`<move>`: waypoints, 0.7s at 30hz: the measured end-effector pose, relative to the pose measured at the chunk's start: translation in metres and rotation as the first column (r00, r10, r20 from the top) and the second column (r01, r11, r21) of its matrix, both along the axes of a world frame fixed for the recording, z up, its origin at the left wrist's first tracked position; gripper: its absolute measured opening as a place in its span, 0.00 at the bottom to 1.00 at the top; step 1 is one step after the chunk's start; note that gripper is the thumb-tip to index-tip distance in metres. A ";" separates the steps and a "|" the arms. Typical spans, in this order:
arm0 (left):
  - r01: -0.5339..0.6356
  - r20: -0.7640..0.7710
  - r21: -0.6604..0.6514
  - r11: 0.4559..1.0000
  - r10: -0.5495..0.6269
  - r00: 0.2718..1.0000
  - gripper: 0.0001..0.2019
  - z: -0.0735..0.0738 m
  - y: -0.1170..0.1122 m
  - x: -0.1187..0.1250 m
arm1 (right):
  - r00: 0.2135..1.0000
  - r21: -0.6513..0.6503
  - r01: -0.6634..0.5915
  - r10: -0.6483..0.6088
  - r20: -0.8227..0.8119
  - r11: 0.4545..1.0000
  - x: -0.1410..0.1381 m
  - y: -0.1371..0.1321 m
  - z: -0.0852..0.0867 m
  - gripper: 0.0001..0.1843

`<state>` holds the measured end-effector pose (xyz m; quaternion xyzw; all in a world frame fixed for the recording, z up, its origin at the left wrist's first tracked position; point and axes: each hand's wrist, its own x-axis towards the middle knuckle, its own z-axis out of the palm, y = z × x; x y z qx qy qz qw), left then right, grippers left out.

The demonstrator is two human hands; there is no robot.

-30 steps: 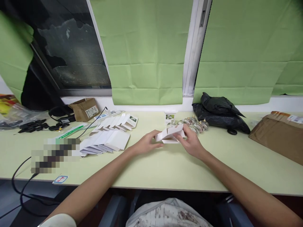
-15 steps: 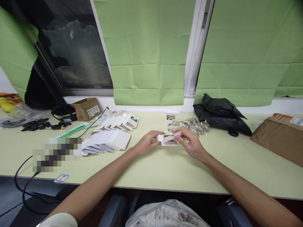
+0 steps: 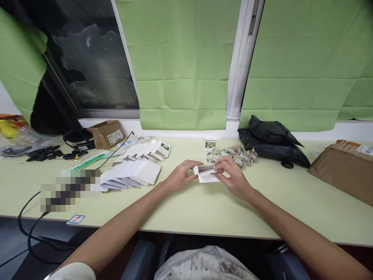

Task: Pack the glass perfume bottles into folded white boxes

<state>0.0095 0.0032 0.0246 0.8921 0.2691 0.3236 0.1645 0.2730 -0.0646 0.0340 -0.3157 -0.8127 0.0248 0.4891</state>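
Observation:
A small white carton (image 3: 207, 174) lies low on the pale green table (image 3: 204, 206) between my two hands. My left hand (image 3: 181, 175) pinches its left end with curled fingers. My right hand (image 3: 233, 177) holds its right side, fingers bent over the top flap. Just behind the carton stands a row of several small glass bottles (image 3: 236, 154) and one upright printed box (image 3: 210, 145). To the left lie fanned stacks of flat white cartons (image 3: 131, 172).
A black plastic bag (image 3: 269, 141) sits at the back right, and a brown parcel (image 3: 344, 165) at the far right. A small cardboard box (image 3: 106, 133), cables, black parts (image 3: 43, 153) and a blurred patch (image 3: 68, 188) occupy the left. Green blinds hang behind.
The carton has come down from a raised, open tilt to lie flatter on the table, its flap folded lower. Both hands stayed on it and closed in slightly.

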 end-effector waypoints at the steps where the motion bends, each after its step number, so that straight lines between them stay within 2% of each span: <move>1: 0.003 0.003 0.012 1.000 -0.003 1.000 0.20 -0.001 0.000 0.000 | 0.999 0.037 0.015 -0.017 0.036 0.999 0.001 0.000 -0.001 0.06; 5: 0.013 0.007 0.057 0.998 -0.013 1.000 0.21 -0.002 0.002 -0.002 | 0.984 0.152 0.091 -0.113 0.141 0.984 0.004 0.003 -0.002 0.07; 10: 0.003 0.005 0.084 0.996 -0.004 1.000 0.21 -0.003 0.003 -0.003 | 0.963 0.218 0.133 -0.178 0.202 0.967 0.007 0.005 -0.004 0.08; 15: -0.018 0.030 0.099 0.995 0.015 0.999 0.22 -0.003 0.004 -0.002 | 0.944 0.219 0.173 -0.224 0.240 0.960 0.006 0.004 -0.005 0.10; 21: -0.031 0.068 0.197 0.980 0.017 0.998 0.23 -0.006 0.009 -0.003 | 0.936 0.163 0.216 -0.252 0.245 0.962 0.003 0.002 -0.004 0.12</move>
